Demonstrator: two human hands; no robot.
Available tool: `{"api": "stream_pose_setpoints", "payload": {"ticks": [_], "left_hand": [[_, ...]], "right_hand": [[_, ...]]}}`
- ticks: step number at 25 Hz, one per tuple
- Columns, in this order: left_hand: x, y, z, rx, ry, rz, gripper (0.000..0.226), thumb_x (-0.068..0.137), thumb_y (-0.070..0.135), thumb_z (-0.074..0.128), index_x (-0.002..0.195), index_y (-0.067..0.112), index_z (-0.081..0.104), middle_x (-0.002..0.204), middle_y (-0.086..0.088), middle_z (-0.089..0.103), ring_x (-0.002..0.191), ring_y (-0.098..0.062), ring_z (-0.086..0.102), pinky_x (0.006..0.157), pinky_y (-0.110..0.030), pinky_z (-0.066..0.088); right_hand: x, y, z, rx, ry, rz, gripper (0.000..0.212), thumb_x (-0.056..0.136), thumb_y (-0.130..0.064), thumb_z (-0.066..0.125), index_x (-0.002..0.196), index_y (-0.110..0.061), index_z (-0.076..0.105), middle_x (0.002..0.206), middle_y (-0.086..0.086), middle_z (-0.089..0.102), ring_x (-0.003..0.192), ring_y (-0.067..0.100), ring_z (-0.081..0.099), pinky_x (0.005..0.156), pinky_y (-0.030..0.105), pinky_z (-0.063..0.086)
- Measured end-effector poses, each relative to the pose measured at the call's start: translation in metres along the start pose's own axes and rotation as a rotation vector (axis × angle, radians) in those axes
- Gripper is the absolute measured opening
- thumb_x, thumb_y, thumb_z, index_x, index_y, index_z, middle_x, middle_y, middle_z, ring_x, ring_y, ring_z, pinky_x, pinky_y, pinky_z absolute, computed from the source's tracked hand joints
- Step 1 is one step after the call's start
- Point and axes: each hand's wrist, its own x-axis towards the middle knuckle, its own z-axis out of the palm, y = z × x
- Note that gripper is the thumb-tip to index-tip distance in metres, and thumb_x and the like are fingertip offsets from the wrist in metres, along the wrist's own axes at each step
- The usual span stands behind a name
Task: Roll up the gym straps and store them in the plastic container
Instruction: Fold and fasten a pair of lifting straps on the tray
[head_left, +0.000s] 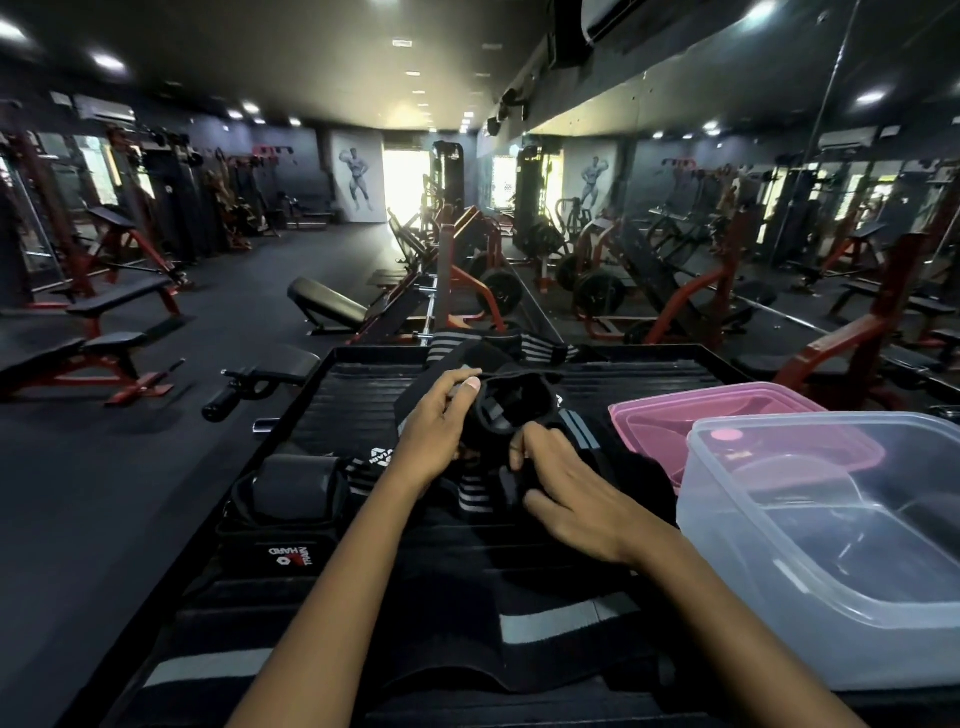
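Note:
A black gym strap (511, 410) is partly coiled into a loose roll above the black ribbed platform (353, 395). My left hand (436, 426) grips the roll's left side with the thumb on top. My right hand (566, 493) pinches the strap's lower end just right of the roll. More black straps with grey stripes lie underneath (478, 499) and at the platform's far edge (519, 345). A rolled strap (291, 493) sits at the left. The clear plastic container (831, 525) stands open at the right, with nothing visible inside.
A pink lid (670, 415) lies behind the clear container. A wide black and grey belt (395, 639) lies across the near end of the platform. Benches (119, 306) and red weight machines (467, 270) fill the gym floor beyond, with a mirror wall on the right.

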Motion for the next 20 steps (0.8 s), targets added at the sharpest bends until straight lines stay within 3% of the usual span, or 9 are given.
{"api": "stream_pose_setpoints", "payload": {"ticks": [3,6,10,13,15,17,20], "left_hand": [[-0.005,0.006,0.001,0.076,-0.022,-0.024,0.025,0.093,0.049,0.045,0.094,0.03,0.062,0.102,-0.01,0.066,0.098,-0.025,0.065,0.081,-0.052,0.057],[-0.007,0.009,-0.006,0.104,-0.059,-0.121,0.032,0.091,0.042,0.055,0.093,0.01,0.051,0.102,-0.013,0.062,0.094,-0.025,0.066,0.073,-0.048,0.06],[-0.013,0.019,-0.018,0.146,-0.311,-0.26,0.04,0.09,0.032,0.062,0.123,0.022,0.042,0.097,-0.004,0.055,0.077,-0.02,0.065,0.08,-0.046,0.059],[-0.017,0.023,-0.027,0.125,-0.45,-0.276,0.056,0.092,0.028,0.061,0.139,0.041,0.033,0.103,-0.005,0.053,0.071,-0.02,0.067,0.083,-0.04,0.059],[-0.016,0.02,-0.032,0.094,-0.509,-0.282,0.065,0.091,0.026,0.062,0.142,0.048,0.028,0.118,-0.004,0.052,0.073,-0.021,0.069,0.083,-0.037,0.059],[-0.014,0.018,-0.033,0.079,-0.551,-0.293,0.067,0.089,0.028,0.064,0.143,0.046,0.029,0.128,-0.006,0.053,0.081,-0.027,0.071,0.083,-0.035,0.059],[-0.012,0.017,-0.03,0.119,-0.559,-0.233,0.063,0.082,0.04,0.07,0.137,0.036,0.039,0.124,-0.007,0.06,0.096,-0.031,0.07,0.081,-0.035,0.059]], "right_hand": [[-0.003,0.007,-0.005,-0.177,-0.008,0.061,0.047,0.074,-0.039,0.069,0.094,-0.023,0.03,0.093,-0.01,0.033,0.089,0.012,0.032,0.075,0.024,0.032],[-0.002,0.02,-0.007,-0.253,0.045,0.084,0.047,0.069,-0.019,0.07,0.094,-0.022,0.03,0.101,-0.006,0.028,0.095,0.013,0.03,0.079,0.023,0.03],[-0.001,0.028,-0.012,-0.106,0.179,0.188,0.047,0.069,0.002,0.065,0.099,-0.022,0.037,0.106,-0.006,0.03,0.097,0.014,0.037,0.077,0.018,0.033],[-0.002,0.029,-0.006,-0.264,0.276,0.371,0.054,0.073,-0.02,0.076,0.115,-0.016,0.042,0.116,0.003,0.043,0.104,0.022,0.048,0.077,0.027,0.046],[-0.003,0.024,-0.007,-0.446,0.286,0.476,0.047,0.077,-0.034,0.073,0.109,-0.012,0.048,0.108,0.008,0.058,0.1,0.029,0.056,0.069,0.033,0.045],[-0.002,0.018,-0.01,-0.526,0.277,0.499,0.028,0.081,-0.032,0.067,0.092,-0.012,0.049,0.097,0.009,0.065,0.092,0.031,0.061,0.06,0.031,0.036],[-0.001,0.011,-0.013,-0.533,0.293,0.478,0.017,0.087,-0.024,0.059,0.085,-0.015,0.045,0.091,0.01,0.066,0.089,0.035,0.062,0.058,0.032,0.033]]}}
